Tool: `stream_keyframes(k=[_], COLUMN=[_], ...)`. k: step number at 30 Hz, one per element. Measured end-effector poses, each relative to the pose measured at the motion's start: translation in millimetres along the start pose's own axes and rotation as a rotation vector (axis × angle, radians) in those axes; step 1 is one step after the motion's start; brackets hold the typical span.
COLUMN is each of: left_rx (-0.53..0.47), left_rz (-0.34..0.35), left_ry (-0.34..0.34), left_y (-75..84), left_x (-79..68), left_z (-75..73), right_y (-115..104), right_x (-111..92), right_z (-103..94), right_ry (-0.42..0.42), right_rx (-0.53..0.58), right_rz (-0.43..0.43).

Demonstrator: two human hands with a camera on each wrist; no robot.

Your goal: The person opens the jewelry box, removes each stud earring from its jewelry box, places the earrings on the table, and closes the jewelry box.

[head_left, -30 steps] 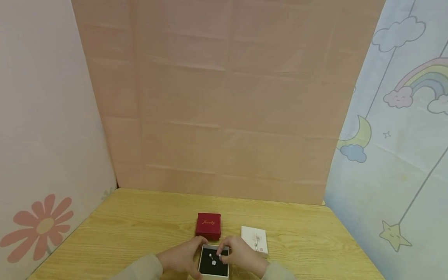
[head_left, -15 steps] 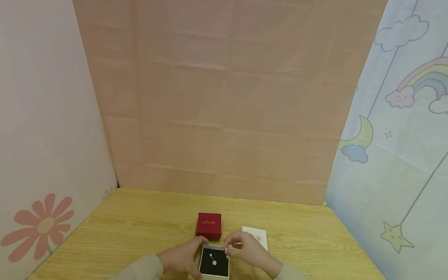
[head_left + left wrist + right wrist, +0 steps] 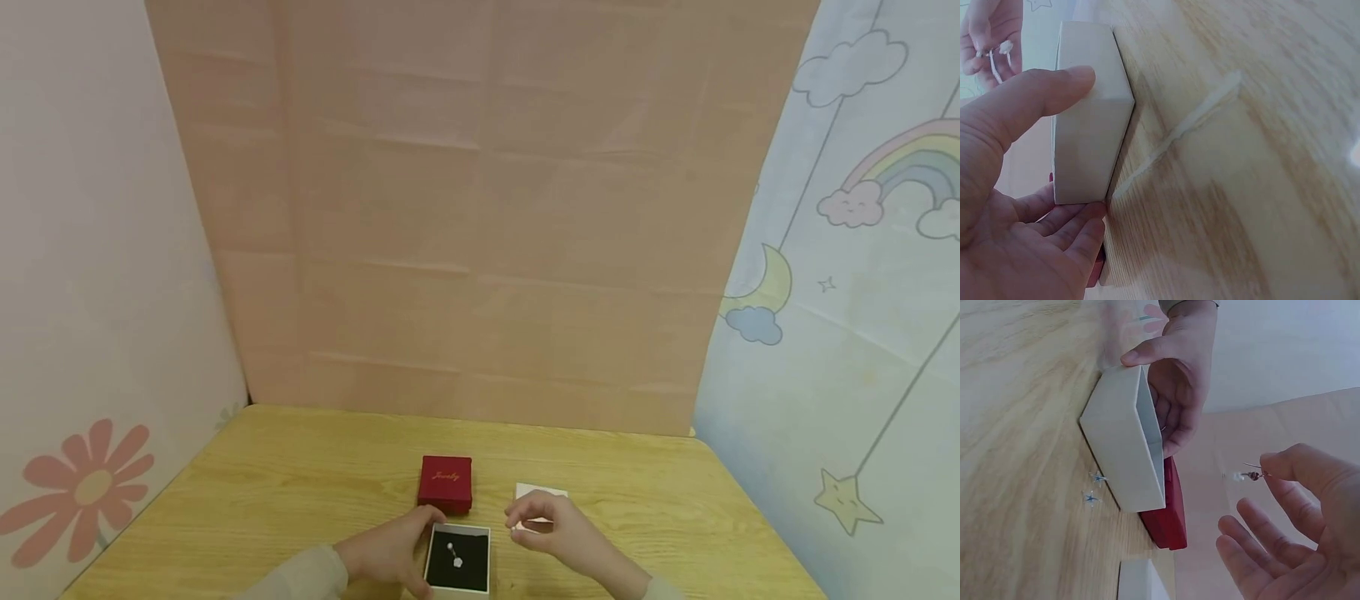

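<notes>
My left hand (image 3: 386,552) grips a small white box (image 3: 459,594) with no lid on it, thumb on the near side and fingers toward the back. Inside it, a dangling earring (image 3: 457,562) with a white flower-like end lies on a black pad (image 3: 472,575). To the right of the box and above the table, my right hand (image 3: 551,529) pinches a second earring (image 3: 1251,476) between thumb and index finger. Its thin hook and a pale end stick out past the fingertips, and the other fingers are spread loosely in the right wrist view.
Just behind the white box stands a red box (image 3: 446,479) with gold lettering. A flat white lid (image 3: 542,488) is partly hidden behind my right hand. Small blue star-shaped pieces (image 3: 1091,497) lie on the table (image 3: 337,458) beside the box in the right wrist view.
My right hand has lifted the pinched earring off the black pad and moved right and a little away, now over the white lid. The left hand keeps its hold on the box.
</notes>
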State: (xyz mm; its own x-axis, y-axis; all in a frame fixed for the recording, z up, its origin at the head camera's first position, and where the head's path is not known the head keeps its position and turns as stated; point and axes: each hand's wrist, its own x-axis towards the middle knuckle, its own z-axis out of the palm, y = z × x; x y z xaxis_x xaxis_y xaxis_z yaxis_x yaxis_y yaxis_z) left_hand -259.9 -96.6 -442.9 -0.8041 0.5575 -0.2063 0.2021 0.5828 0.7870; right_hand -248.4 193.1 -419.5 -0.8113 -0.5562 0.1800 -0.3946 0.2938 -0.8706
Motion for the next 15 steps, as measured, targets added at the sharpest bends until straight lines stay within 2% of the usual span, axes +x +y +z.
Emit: stream_keyframes(k=[7,15], left_rx=[-0.013,-0.029], left_rz=[-0.001,-0.004], left_ry=[-0.003,-0.004], left_y=[-4.0,-9.3], left_x=[0.4,1.6], left_z=[-0.6,-1.6], right_y=[8.2,21.0], right_x=[-13.2,-18.2], right_z=[-0.4,0.7], right_ry=[-0.054,-0.116], right_rx=[0.025,0.018], right_rz=[-0.021,0.092])
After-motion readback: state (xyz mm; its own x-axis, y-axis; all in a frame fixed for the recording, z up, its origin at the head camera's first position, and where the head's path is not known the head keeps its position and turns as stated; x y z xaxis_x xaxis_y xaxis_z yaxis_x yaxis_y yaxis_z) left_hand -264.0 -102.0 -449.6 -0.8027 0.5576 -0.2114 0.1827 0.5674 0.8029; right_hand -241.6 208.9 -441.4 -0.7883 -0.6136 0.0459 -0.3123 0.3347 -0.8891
